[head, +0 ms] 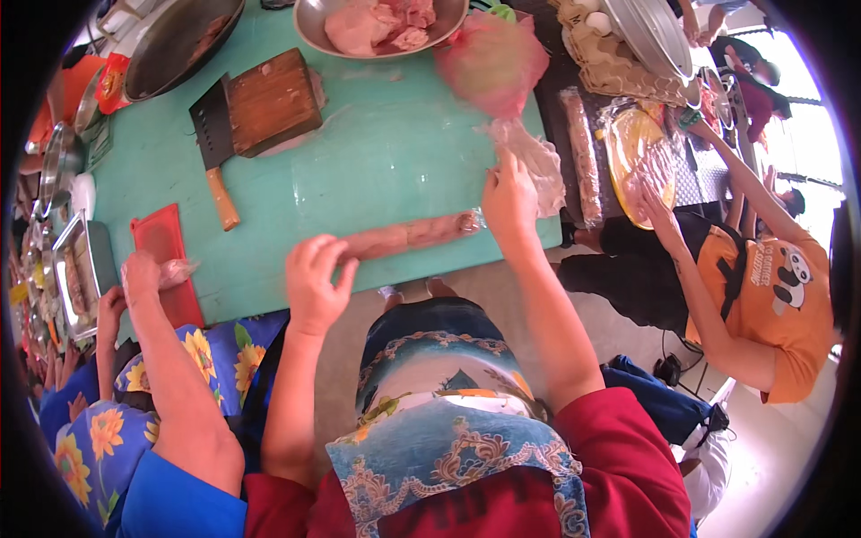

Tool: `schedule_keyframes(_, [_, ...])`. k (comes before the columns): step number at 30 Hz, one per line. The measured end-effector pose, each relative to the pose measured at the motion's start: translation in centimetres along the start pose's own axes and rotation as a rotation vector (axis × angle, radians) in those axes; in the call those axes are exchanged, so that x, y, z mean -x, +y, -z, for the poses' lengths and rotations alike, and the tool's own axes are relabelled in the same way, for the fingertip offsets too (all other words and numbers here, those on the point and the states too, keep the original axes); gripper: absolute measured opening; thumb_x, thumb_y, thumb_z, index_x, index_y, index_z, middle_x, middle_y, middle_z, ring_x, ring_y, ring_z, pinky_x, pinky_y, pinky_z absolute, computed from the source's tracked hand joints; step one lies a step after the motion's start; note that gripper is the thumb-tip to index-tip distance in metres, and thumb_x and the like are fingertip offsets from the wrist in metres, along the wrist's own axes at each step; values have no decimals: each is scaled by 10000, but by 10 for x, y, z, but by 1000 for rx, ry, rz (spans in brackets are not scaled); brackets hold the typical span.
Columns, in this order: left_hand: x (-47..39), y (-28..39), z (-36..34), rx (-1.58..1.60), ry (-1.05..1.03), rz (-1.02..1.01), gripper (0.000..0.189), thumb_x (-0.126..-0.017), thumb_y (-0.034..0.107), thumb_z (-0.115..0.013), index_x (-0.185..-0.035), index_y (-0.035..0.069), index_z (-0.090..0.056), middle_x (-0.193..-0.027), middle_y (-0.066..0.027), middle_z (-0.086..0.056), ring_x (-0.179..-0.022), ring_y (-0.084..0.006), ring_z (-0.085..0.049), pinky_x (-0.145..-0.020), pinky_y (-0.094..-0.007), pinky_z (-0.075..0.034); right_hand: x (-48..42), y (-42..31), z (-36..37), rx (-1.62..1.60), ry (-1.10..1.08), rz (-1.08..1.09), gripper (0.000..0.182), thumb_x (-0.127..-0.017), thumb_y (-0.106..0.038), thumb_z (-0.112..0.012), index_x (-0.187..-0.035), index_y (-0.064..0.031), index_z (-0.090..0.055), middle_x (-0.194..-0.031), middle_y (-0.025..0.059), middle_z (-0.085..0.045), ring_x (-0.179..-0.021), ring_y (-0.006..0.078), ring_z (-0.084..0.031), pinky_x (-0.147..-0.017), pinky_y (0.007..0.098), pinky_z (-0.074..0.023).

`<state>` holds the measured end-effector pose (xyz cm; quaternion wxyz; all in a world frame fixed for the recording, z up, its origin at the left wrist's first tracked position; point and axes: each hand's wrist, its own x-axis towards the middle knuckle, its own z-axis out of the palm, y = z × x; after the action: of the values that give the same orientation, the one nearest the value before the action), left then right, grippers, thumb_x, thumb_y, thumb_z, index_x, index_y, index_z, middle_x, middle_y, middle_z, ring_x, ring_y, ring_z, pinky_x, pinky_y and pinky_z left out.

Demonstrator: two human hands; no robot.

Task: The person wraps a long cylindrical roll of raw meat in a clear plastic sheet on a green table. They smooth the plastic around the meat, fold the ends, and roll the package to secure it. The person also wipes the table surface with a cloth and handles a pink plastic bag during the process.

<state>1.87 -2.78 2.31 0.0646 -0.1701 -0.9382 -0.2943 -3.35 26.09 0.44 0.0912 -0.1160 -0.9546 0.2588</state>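
A long meat roll in clear plastic wrap (410, 234) lies on the green table (377, 161) near its front edge. My left hand (317, 279) is at the roll's left end, fingers curled over it; whether they grip it cannot be told. Just beyond the twisted wrap at the right end, my right hand (509, 202) is raised with bent fingers, and what lies between its fingertips is unclear. Beside that hand, crumpled plastic (541, 165) rests at the table's right edge. Farther back are a cleaver (216, 148), a thick wooden block (274, 102) and a steel bowl of raw meat (380, 50).
A pink bag (494, 64) sits at the back right, near egg trays (599, 67) and another wrapped roll (582, 158). A dark pan (178, 50) stands back left. Co-workers' hands work at a red board (168, 249) on the left and a yellow plate (629, 151) on the right.
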Motion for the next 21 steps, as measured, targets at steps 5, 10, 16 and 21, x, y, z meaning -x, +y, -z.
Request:
schedule_keyframes(5, [-1,19,-18,16,-122,-36,395,-682,116,-724,-1050,52,-595,-1084,-106,-565,-1020,-310,-525,-894,-415,-403,40,-9,8,-110,5,410,334,-712,-47,-602,-1045,-55,-576,-1049,148,-557,-958,328,-528,-810,438,-418])
schedule_keyframes(10, [-1,15,-31,-44,-110,-107,456,-702,140,-713,-1124,54,-561,-1122,-120,-541,-1041,-317,-512,-900,-434,-396,84,-40,-3,-166,-182,503,409,-700,-117,-667,-1097,-83,-576,-1134,108,-536,-1131,307,-485,-988,488,-348])
schedule_keyframes(16, [-1,20,-33,-122,-113,-95,473,-704,196,-704,-1140,72,-570,-1126,-106,-532,-1067,-301,-494,-905,-443,-371,72,-41,-3,-142,-155,407,411,-754,-222,-672,-1124,-72,-571,-1154,115,-548,-1138,311,-492,-1004,486,-336])
schedule_keyframes(21, [-4,33,-37,-174,-139,-108,507,-686,244,-705,-1147,82,-570,-1158,-111,-527,-1092,-300,-485,-933,-457,-342,48,-21,-6,-100,-240,186,410,-798,-278,-639,-1118,-32,-573,-1066,159,-584,-1059,330,-534,-956,484,-367])
